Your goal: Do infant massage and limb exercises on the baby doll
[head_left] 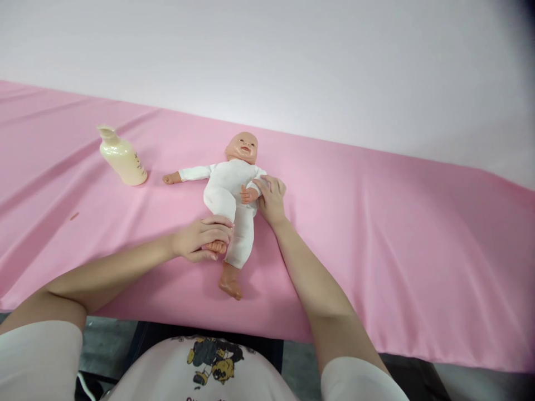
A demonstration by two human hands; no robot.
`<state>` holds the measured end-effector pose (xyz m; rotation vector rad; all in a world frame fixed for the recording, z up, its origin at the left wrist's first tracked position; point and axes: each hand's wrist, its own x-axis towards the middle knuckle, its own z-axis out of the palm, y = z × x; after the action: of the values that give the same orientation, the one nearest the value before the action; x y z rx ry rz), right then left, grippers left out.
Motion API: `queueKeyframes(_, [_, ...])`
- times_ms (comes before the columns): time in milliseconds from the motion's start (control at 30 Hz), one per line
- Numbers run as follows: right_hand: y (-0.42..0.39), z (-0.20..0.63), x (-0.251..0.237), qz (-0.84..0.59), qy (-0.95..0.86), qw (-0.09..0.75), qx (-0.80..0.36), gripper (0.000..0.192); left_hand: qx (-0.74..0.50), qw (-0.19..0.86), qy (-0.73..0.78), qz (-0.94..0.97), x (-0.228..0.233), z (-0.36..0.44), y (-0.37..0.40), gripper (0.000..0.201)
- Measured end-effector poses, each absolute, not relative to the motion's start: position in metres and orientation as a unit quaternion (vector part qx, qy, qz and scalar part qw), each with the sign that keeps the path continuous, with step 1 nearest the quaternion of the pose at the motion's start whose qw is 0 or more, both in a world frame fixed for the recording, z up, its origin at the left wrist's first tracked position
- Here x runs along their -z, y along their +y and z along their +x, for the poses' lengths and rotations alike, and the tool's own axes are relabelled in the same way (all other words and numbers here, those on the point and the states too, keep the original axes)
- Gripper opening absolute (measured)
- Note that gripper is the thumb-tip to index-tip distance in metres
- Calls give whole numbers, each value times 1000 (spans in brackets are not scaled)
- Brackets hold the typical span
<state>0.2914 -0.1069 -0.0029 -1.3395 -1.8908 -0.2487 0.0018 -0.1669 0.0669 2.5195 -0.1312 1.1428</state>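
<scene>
On a wide pink cloth [418,250], a white-clothed doll [228,175] lies face up, one leg bent. Just beside its outstretched arm is a pale pump bottle [125,162]. The left hand [200,236] is wrapped around the bent lower leg; the right hand [272,200] touches the other arm, whether gripping it cannot be told.

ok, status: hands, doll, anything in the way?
Left hand around one foot, right hand at the bent arm. Doll face up. Bottle off left, apparently not blocking.
</scene>
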Motion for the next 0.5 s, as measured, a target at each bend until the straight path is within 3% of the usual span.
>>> queueKeyframes(200, [-98, 297, 9, -524, -678, 515, 4, 37, -404, 155, -69, 899, -81, 0, -178, 36])
queueKeyframes(367, [-87, 309, 22, -521, -562, 629, -131, 54, -391, 166, -85, 901, -85, 1, -188, 33])
queueKeyframes(500, [-77, 319, 36, -505, -514, 671, -175, 43, -380, 212, -106, 894, -73, 7, -200, 34])
